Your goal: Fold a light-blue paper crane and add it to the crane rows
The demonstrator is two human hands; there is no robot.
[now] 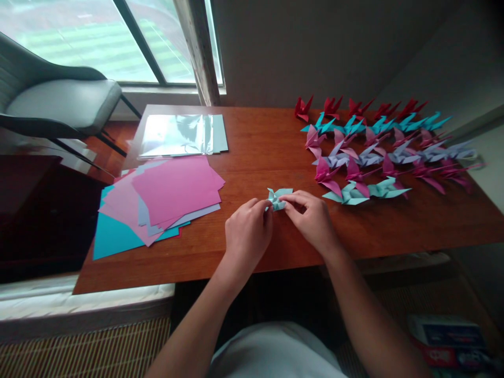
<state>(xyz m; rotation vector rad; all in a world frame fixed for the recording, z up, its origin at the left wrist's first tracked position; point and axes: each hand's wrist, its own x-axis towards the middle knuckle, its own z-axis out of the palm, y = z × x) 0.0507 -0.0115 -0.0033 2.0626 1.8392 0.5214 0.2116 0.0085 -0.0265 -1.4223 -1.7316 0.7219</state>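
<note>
The left hand [250,226] and right hand [309,215], pinched nearly closed, hold the pale green paper [277,201] between them. If they pull unevenly, its small folds could tear.

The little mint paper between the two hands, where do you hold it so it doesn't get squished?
I'd pinch the mint paper lightly at its left and right sides, coming in from both sides. It's small, and its thin corners poking out on the far side look easy to bend. The left hand and right hand are at those two sides.
</note>
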